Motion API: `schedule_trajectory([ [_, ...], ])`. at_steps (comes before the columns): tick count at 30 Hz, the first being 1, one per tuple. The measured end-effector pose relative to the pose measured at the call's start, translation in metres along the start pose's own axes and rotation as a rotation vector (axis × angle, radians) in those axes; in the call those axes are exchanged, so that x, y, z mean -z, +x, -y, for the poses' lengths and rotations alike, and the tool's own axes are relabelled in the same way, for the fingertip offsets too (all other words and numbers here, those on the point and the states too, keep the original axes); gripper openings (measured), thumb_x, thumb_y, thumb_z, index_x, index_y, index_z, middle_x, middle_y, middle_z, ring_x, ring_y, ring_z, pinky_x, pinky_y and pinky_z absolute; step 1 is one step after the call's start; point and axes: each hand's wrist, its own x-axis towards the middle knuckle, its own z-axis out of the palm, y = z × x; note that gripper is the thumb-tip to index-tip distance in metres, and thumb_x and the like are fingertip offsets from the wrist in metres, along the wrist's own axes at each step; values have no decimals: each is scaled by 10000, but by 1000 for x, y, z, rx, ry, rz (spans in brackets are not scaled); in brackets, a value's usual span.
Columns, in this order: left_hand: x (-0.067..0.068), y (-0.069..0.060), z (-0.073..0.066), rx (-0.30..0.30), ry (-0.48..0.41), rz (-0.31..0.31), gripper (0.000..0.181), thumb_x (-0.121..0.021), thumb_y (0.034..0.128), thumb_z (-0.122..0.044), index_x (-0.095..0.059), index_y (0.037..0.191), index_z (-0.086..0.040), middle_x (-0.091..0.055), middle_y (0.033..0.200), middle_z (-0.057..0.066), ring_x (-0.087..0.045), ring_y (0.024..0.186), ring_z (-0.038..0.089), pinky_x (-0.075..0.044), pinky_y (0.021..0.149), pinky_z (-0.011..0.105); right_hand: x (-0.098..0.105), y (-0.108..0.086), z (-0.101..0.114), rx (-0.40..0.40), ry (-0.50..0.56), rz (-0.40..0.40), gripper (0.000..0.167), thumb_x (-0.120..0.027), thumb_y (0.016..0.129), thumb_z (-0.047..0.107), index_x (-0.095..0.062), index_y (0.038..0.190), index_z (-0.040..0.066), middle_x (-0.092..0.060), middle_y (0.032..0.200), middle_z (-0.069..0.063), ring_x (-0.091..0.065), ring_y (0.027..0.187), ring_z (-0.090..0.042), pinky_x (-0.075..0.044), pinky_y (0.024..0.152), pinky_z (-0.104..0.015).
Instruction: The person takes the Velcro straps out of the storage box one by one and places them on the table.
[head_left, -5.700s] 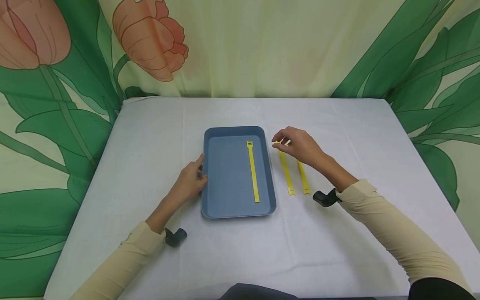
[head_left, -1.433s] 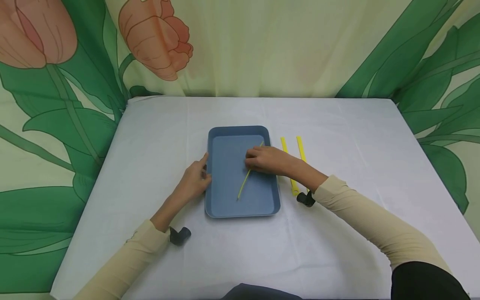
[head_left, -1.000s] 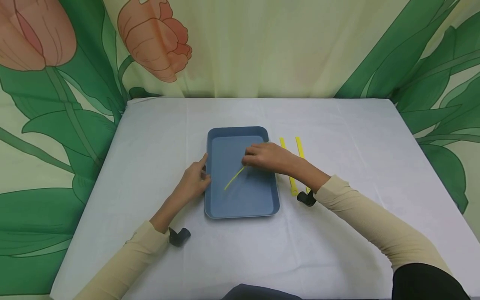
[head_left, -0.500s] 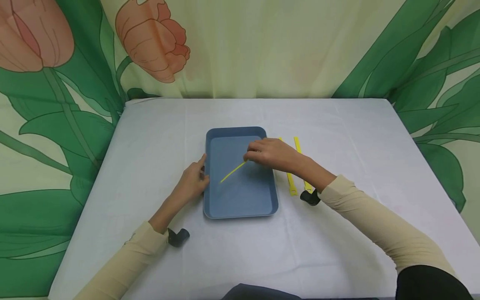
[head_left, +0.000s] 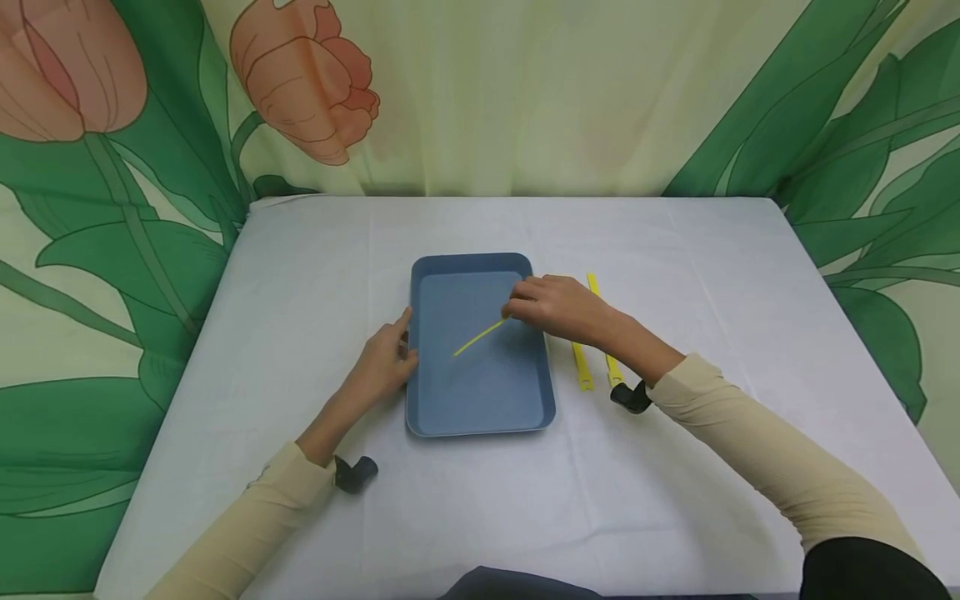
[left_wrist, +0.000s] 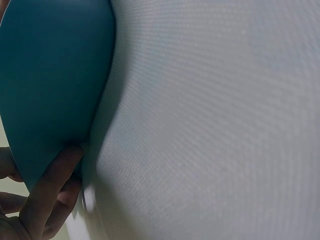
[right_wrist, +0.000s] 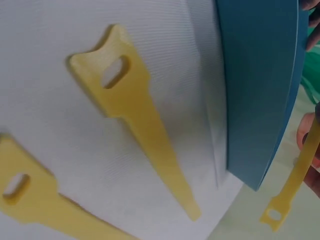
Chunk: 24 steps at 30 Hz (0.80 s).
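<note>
A blue tray point(head_left: 487, 400) lies on the white-covered table. My left hand point(head_left: 378, 362) holds its left side; in the left wrist view the fingers point(left_wrist: 52, 190) touch the tray's outer wall. Over the tray's upper right part, my right hand point(head_left: 558, 308) pinches one end of a yellow slotted cable tie point(head_left: 480, 337). The tie slants down to the left from the fingers, with its slotted head point(right_wrist: 275, 214) at the free end. Two more yellow ties lie right of the tray, a nearer tie point(head_left: 581, 367) and a farther tie point(head_left: 612, 369), both partly hidden by my right arm.
The white cloth point(head_left: 480, 517) spreads around the tray on all sides. Beyond the table's far edge hangs a curtain point(head_left: 525, 100) printed with flowers and leaves. A black wrist camera point(head_left: 356, 475) sits below my left hand.
The tie that lay flat in the tray is now lifted in my right hand, which came from the ties outside. Lately that hand drew slightly right. My left hand stayed at the tray.
</note>
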Motion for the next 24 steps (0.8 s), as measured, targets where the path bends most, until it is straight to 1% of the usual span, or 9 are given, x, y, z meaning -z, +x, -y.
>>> schedule_trajectory([
  [8, 1, 0, 0, -8, 10, 1, 688, -557, 855, 5, -214, 1447, 83, -531, 1089, 254, -573, 965, 312, -518, 800, 374, -1, -13, -4, -30, 15, 13, 286, -738, 764, -20, -663, 1007, 112, -603, 939, -25, -577, 821, -164, -501, 665, -280],
  [18, 1, 1, 0, -12, 7, 2, 681, -550, 859, 3, -215, 1446, 85, -529, 1100, 263, -570, 977, 322, -515, 811, 389, -3, -25, -7, -43, 20, -5, 294, -754, 748, -20, -653, 993, 108, -601, 919, -24, -567, 781, -154, -485, 625, -260],
  [24, 0, 1, 2, -13, -8, 3, 690, -552, 855, 7, -208, 1448, 83, -528, 1102, 268, -577, 971, 324, -524, 797, 380, -3, -31, -9, -78, 17, 1, 287, -762, 736, -20, -670, 972, 115, -606, 923, -17, -594, 802, -164, -497, 643, -269],
])
